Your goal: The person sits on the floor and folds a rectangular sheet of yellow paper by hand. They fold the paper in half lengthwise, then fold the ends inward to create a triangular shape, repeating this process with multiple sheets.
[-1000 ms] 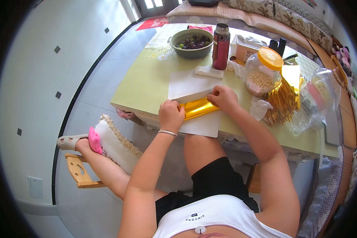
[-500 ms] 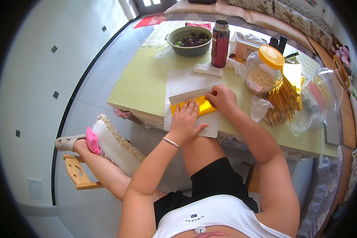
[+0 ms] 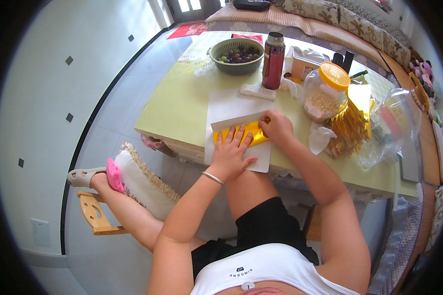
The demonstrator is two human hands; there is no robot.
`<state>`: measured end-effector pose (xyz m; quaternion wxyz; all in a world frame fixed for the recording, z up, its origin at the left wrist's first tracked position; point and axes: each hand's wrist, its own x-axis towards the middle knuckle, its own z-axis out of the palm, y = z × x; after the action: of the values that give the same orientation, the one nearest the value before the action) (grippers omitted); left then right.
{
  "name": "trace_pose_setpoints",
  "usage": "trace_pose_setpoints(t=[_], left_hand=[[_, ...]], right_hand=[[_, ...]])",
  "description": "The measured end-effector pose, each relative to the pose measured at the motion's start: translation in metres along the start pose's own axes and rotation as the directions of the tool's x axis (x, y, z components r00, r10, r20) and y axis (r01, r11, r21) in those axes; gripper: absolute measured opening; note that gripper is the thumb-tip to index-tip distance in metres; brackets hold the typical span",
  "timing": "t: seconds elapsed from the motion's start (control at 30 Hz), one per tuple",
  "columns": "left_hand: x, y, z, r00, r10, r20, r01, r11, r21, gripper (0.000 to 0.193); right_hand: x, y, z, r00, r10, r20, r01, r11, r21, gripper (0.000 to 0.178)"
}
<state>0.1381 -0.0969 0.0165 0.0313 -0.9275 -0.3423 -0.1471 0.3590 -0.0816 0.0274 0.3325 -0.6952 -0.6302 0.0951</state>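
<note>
The pale green worktop (image 3: 182, 98) carries a white sheet (image 3: 231, 105) at its near edge, overhanging slightly. On that sheet lies the gold foil paper (image 3: 248, 132), its white back folded over along the top. The left hand (image 3: 230, 153) presses flat on the foil, fingers spread apart; the right hand (image 3: 277, 128) pinches the foil's right end, fingers together on it. Towards the far edge stand a colander of grapes (image 3: 237, 55), a red flask (image 3: 273, 60) and an orange-lidded jar (image 3: 325, 93); nothing stands between them and the hands.
</note>
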Motion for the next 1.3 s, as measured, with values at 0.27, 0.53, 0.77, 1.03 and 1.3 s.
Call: trace_pose_setpoints(t=[0.27,0.53,0.77,1.03,1.3], left_hand=[[0.002,0.001,-0.002,0.998,-0.019,0.058,0.019,1.0,-0.005,0.074],[0.004,0.002,-0.009,0.984,-0.037,0.177,0.04,0.999,-0.015,0.076],[-0.002,-0.002,-0.004,0.984,-0.03,0.178,0.044,0.996,-0.075,0.083],[-0.033,-0.038,-0.021,0.977,-0.099,0.191,0.095,0.995,0.027,0.078],[-0.015,-0.028,-0.037,0.997,0.027,0.075,-0.044,0.97,0.24,0.061]], right_hand=[[-0.001,0.0,-0.001,1.0,-0.009,-0.018,0.009,1.0,-0.019,0.019],[-0.033,-0.032,-0.002,0.832,-0.54,0.13,0.555,0.796,-0.241,0.06],[-0.061,-0.014,-0.013,0.837,-0.316,0.447,0.436,0.879,-0.194,0.093],[-0.063,0.006,-0.041,0.861,-0.231,0.452,0.389,0.873,-0.294,0.087],[-0.074,-0.004,-0.029,0.92,-0.182,0.348,0.333,0.831,-0.446,0.076]])
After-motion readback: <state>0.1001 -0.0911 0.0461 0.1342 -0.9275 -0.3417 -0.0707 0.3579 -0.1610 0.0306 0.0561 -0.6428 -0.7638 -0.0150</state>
